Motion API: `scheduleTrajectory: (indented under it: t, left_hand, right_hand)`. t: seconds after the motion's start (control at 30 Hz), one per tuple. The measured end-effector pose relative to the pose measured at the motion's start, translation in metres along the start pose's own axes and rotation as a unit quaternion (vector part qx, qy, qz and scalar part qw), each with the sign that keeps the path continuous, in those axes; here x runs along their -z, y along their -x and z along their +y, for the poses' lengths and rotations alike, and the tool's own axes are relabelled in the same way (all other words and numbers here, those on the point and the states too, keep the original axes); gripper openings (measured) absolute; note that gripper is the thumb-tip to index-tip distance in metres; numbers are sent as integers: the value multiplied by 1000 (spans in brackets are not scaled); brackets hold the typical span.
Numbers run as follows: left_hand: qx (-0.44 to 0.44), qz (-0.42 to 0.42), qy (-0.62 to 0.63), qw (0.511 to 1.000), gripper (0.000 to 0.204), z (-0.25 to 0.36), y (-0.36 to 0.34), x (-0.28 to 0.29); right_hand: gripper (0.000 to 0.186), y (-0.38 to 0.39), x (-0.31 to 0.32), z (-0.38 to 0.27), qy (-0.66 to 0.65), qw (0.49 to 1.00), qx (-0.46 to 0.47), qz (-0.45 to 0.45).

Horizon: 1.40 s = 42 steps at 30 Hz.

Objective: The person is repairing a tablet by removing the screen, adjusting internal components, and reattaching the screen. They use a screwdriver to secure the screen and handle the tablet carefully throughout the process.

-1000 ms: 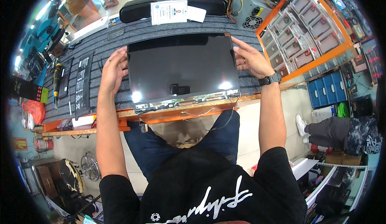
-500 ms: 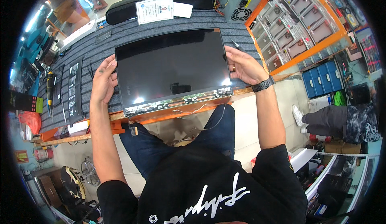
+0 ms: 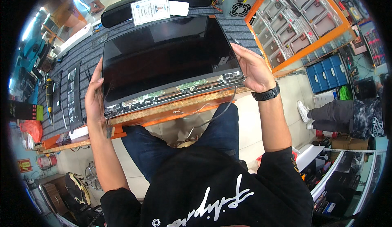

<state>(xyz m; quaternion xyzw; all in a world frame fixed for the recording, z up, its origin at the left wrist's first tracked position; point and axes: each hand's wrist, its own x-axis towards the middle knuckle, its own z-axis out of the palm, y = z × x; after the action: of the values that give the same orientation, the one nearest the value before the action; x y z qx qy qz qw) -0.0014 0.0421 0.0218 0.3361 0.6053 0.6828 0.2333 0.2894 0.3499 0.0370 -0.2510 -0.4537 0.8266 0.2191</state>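
Note:
A bare laptop screen, black and glossy, is held by its two sides between my hands, above the front of the workbench. Along its near edge a strip of green circuit board and hinge parts lies exposed. My left hand grips the left edge, thumb on the front and the other fingers mostly hidden. At the right edge my right hand holds on, with its fingers partly behind the panel. A thin cable hangs from the lower right corner toward my lap.
Left on the grey ribbed mat are a laptop battery and a yellow-black screwdriver. Behind the screen stand a black speaker bar, a paper certificate and a power supply unit. An orange-framed display case borders the right.
The screen has come closer to me and tilted, its far edge leaning back and its near edge raised. The circuit strip shows more fully. Both hands stay on its sides.

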Motion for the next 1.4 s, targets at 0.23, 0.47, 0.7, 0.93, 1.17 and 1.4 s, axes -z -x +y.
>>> scheduleTrajectory:
  t: [0.23, 0.47, 0.7, 0.93, 1.17, 1.4]
  left_hand:
    - [-25, -15, 44, 999, 82, -3, 8, 3]
    - [-10, -62, 102, 993, 100, 5, 14, -2]
    - [90, -37, 192, 977, 102, 0, 27, 18]
    - [38, -19, 58, 997, 107, -7, 33, 26]
    - [84, -89, 181, 976, 116, 9, 36, 16]
    - [92, -131, 177, 971, 120, 6, 40, 23]
  right_hand:
    - [47, 10, 13, 1, -36, 990, -7, -134]
    - [58, 16, 13, 0, -35, 983, 15, -178]
    - [83, 17, 19, -2, -91, 953, -41, -286]
    - [90, 40, 13, -3, -18, 987, -14, -162]
    - [91, 31, 8, -1, -27, 981, -12, -190]
    - [91, 31, 12, -4, -25, 981, -13, -193]
